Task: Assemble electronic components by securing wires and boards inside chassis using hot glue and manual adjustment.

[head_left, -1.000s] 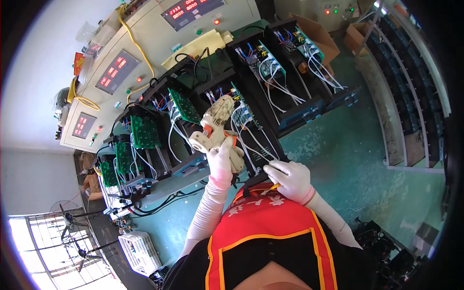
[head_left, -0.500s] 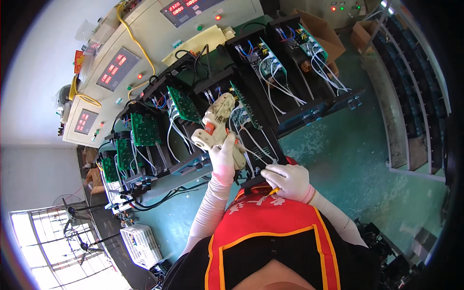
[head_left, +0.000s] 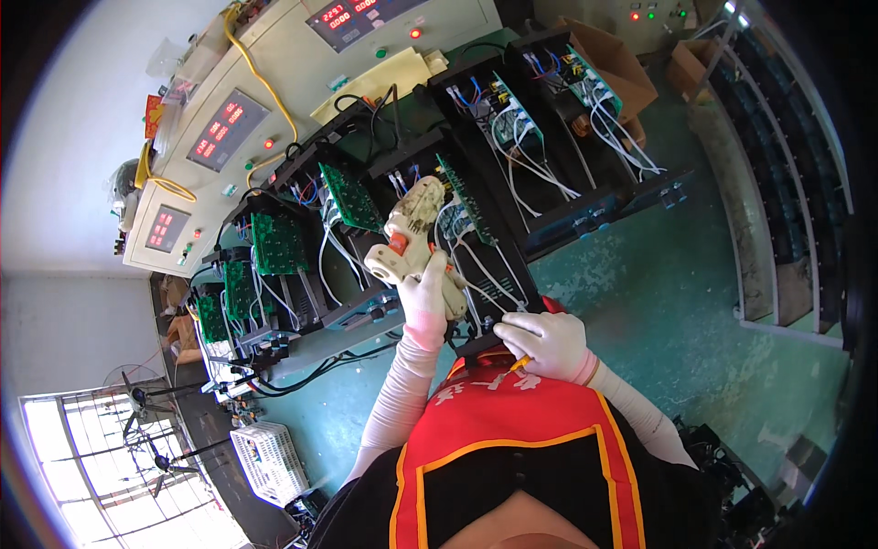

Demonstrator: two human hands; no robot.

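My left hand (head_left: 424,306), in a white glove, is closed around a stained off-white pistol-shaped power tool (head_left: 416,212) with orange-red parts. That tool is over an open black chassis (head_left: 498,270) holding a green circuit board (head_left: 465,203) and white cables (head_left: 487,291). At the chassis's near edge, my gloved right hand (head_left: 547,340) is closed, its fingertips by the cable ends. A slim yellow-handled tool (head_left: 520,363) sticks out below its fingers, against the red apron (head_left: 512,416). Its exact kind is too small to tell.
Several more open black chassis with boards (head_left: 279,242) line the bench on both sides. Behind them stand beige test cabinets (head_left: 293,69) with red displays and a yellow cable (head_left: 251,69). A cardboard box (head_left: 617,78) is at the far right; a white crate (head_left: 270,464) is lower left.
Both hands stay nearly in place, still holding their tools. The view has shifted very slightly, and some digits on the cabinet displays differ.
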